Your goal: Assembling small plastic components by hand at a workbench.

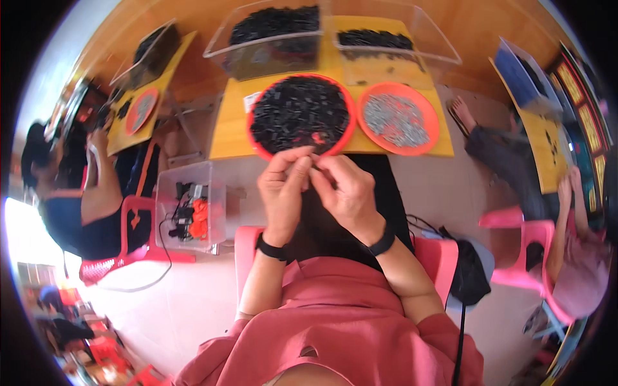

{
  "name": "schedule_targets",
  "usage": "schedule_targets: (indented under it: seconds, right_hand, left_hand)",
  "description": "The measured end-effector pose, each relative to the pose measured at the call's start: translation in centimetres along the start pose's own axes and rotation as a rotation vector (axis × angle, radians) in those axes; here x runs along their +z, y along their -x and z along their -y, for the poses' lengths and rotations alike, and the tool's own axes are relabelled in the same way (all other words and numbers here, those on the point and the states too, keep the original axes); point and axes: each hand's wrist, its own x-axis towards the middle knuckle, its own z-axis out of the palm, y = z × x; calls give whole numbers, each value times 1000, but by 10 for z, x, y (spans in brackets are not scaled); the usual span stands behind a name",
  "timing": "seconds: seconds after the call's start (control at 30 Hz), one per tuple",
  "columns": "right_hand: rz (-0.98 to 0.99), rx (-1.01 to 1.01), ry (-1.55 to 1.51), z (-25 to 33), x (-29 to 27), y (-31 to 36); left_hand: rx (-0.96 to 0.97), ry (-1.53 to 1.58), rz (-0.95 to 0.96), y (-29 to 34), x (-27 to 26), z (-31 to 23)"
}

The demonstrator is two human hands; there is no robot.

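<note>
My left hand point(284, 193) and my right hand point(349, 192) meet at the fingertips, just over the near rim of a red round tray point(351, 116). Both are closed in a pinch. Whatever lies between the fingers is too small and too hidden to name. Small black pieces point(299, 109) heap up in the red tray, and a patch of its bottom shows near my fingers. To the right, touching or nearly touching it, an orange-red plate point(432, 128) holds many small silvery metal pieces point(394, 119).
Clear bins point(273, 61) with black pieces stand at the yellow table's point(225, 138) far side. A clear box point(166, 193) with cables and orange items sits on the floor at left. People work at side tables, one at left point(96, 199), one at right point(579, 270).
</note>
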Motion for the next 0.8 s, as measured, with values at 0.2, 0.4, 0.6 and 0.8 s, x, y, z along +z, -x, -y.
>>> schedule_targets:
  seconds: [0.2, 0.4, 0.6, 0.8]
  right_hand:
    - [39, 166, 38, 5, 2, 14]
    - [154, 197, 115, 6, -4, 14]
    - [218, 166, 153, 1, 2, 7]
    - [430, 29, 211, 4, -25, -12]
  left_hand:
    - [-125, 224, -8, 14, -2, 9]
    - [80, 81, 67, 13, -5, 19]
    - [-151, 340, 35, 10, -12, 18]
    - [-230, 407, 175, 10, -10, 26]
